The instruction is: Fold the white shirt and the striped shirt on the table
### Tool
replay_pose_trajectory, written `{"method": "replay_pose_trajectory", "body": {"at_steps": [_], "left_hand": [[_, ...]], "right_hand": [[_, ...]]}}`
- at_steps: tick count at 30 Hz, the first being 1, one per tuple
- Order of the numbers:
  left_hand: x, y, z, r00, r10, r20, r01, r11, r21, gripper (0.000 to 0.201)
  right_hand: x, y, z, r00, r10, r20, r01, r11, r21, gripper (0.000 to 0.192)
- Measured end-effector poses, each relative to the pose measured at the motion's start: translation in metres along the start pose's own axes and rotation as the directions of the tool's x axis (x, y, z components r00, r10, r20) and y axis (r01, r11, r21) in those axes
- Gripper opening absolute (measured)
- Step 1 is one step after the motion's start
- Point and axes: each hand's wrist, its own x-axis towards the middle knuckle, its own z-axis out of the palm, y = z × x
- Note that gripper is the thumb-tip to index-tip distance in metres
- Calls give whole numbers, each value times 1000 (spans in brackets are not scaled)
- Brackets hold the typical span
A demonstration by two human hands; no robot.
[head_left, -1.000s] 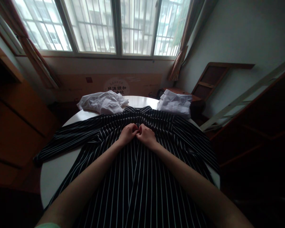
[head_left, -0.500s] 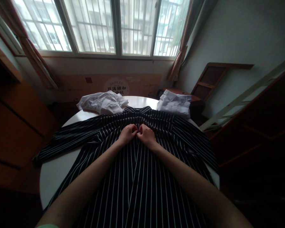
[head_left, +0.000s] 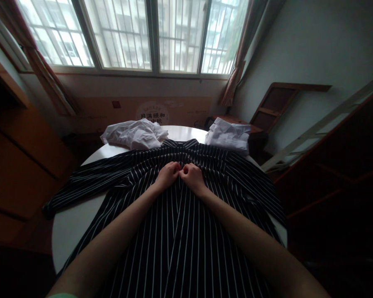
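Observation:
A black shirt with white stripes [head_left: 149, 231] lies spread over a round white table [head_left: 71, 223], collar at the far side and sleeves out to both sides. My left hand [head_left: 168, 176] and my right hand [head_left: 192, 178] meet at the upper middle of its front. Both are closed, with fingertips pinching the shirt's front edge between them. Whether a button sits between the fingers is hidden. The shirt's lower part runs toward me under my forearms.
A crumpled white cloth [head_left: 135, 134] rests at the table's far left, and a folded white garment [head_left: 228, 135] at its far right. Behind stand a barred window [head_left: 174, 37] and a printed carton [head_left: 112, 111]. A wooden cabinet [head_left: 21, 161] is on the left.
The fingers of my right hand have shifted very slightly at the shirt front. The shirt and the other cloths lie as before.

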Motion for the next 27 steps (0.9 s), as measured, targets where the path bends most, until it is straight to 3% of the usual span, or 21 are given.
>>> {"method": "replay_pose_trajectory", "body": {"at_steps": [11, 20, 27], "left_hand": [[1, -1, 2, 1000, 0, -27, -1, 999, -33, 6], [2, 0, -3, 997, -76, -8, 71, 964, -258, 3], [2, -2, -1, 999, -10, 30, 18, 965, -263, 5]], "right_hand": [[4, 9, 6, 997, 18, -79, -6, 989, 147, 9], [7, 11, 1, 985, 136, -109, -94, 941, 325, 11], [8, 11, 2, 982, 108, -154, -44, 928, 370, 11]]}}
